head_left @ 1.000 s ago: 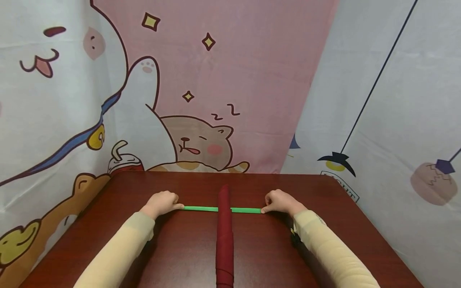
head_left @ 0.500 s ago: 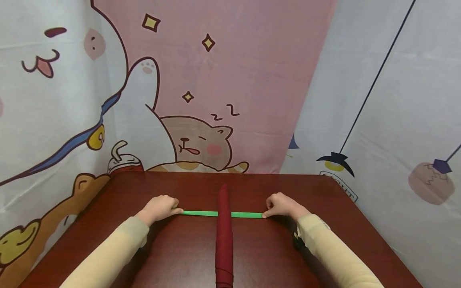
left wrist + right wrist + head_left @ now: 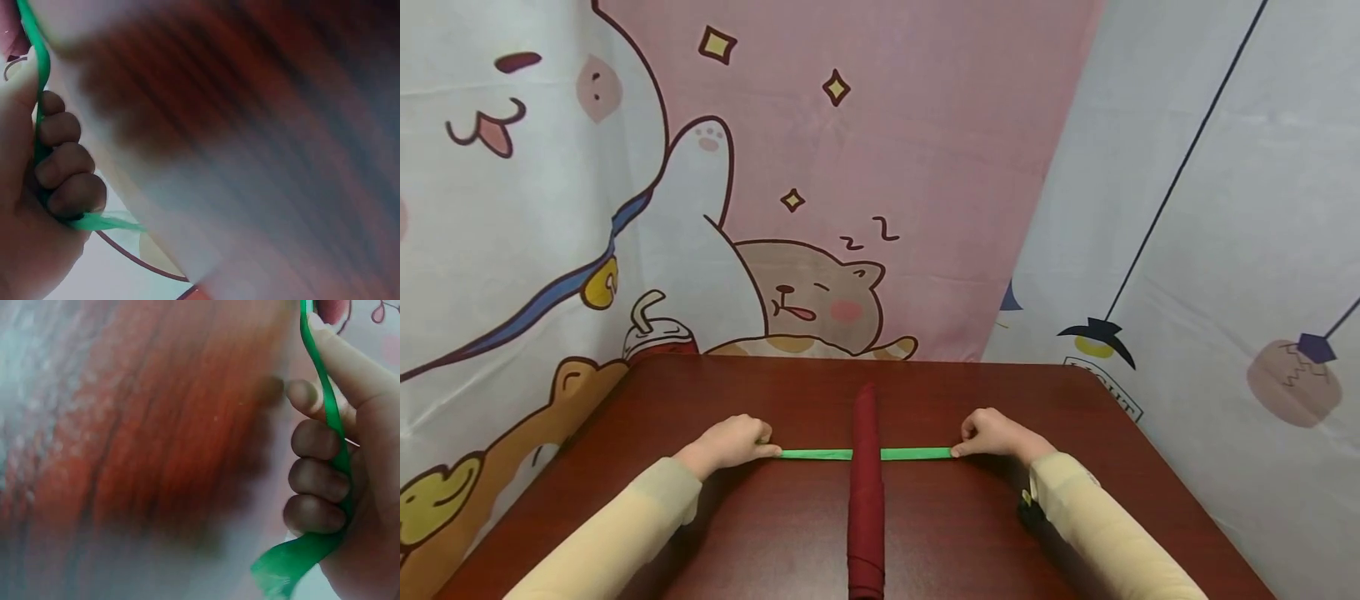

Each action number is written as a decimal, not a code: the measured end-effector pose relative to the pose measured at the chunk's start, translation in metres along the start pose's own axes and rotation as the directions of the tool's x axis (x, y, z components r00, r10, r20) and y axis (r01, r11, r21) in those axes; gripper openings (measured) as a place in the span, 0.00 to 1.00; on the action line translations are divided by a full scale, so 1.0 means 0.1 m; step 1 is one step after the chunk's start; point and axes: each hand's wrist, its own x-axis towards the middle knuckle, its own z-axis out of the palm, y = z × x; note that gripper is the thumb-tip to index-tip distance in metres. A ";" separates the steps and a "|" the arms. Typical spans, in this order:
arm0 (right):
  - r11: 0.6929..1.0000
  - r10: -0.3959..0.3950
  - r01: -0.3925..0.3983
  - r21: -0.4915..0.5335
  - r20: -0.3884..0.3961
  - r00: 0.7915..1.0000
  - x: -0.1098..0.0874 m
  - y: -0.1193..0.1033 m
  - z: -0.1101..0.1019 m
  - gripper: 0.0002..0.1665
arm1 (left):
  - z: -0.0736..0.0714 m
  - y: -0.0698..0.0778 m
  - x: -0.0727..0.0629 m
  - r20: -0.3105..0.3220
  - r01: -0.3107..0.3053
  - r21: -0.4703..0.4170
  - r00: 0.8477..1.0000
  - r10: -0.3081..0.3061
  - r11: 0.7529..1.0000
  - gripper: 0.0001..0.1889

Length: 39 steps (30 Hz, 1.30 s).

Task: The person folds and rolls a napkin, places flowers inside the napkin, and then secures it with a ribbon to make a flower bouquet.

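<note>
A long dark red roll of fabric [image 3: 867, 500], tapered at its far end, lies lengthwise on the table. A green ribbon [image 3: 917, 454] runs crosswise beneath it, stretched straight and showing on both sides. My left hand [image 3: 733, 442] grips the ribbon's left part. In the left wrist view its fingers [image 3: 65, 162] curl round the ribbon, and a short tail sticks out below the palm. My right hand [image 3: 996, 435] holds the other part. Its fingers [image 3: 315, 478] wrap the ribbon in the right wrist view, with a loose wider tail [image 3: 275, 569] hanging from the fist.
The dark brown table [image 3: 790, 533] reaches back to a wall cloth [image 3: 955, 167] printed with cartoon animals. A small dark object with a yellow bit [image 3: 1030, 508] shows under the right sleeve [image 3: 1105, 517].
Both hands have drawn the ribbon toward me along the red fabric roll and moved slightly apart. The roll has stayed in place.
</note>
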 end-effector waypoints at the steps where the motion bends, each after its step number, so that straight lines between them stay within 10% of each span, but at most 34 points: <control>1: 1.000 -0.003 0.003 0.020 0.003 1.000 -0.02 0.01 -0.01 0.26 | -0.01 0.00 -0.01 0.013 -0.005 -0.041 1.000 0.006 0.999 0.23; 9: 0.960 0.038 -0.053 0.274 0.060 0.997 -0.17 0.10 -0.12 0.23 | -0.21 -0.12 -0.17 0.202 0.083 -0.418 0.979 0.004 0.905 0.15; 15: 0.943 0.067 -0.081 0.323 0.055 0.996 -0.30 0.20 -0.20 0.20 | -0.32 -0.29 -0.34 0.256 0.139 -0.503 0.967 -0.006 0.853 0.09; 24: 0.912 0.056 -0.088 0.400 0.091 0.994 -0.45 0.35 -0.28 0.08 | -0.43 -0.50 -0.51 0.221 0.143 -0.564 0.975 -0.018 0.814 0.08; 30: 0.828 0.014 -0.064 0.557 0.094 0.996 -0.47 0.31 -0.38 0.10 | -0.59 -0.49 -0.56 0.176 0.134 -0.581 0.984 -0.037 0.803 0.12; 34: 0.778 -0.022 -0.020 0.628 0.058 0.998 -0.41 0.15 -0.48 0.13 | -0.73 -0.41 -0.49 0.127 0.108 -0.618 0.991 -0.036 0.779 0.15; 39: 0.785 -0.062 0.036 0.618 0.021 0.998 -0.26 -0.12 -0.56 0.15 | -0.86 -0.25 -0.29 0.076 0.067 -0.682 0.997 -0.021 0.728 0.14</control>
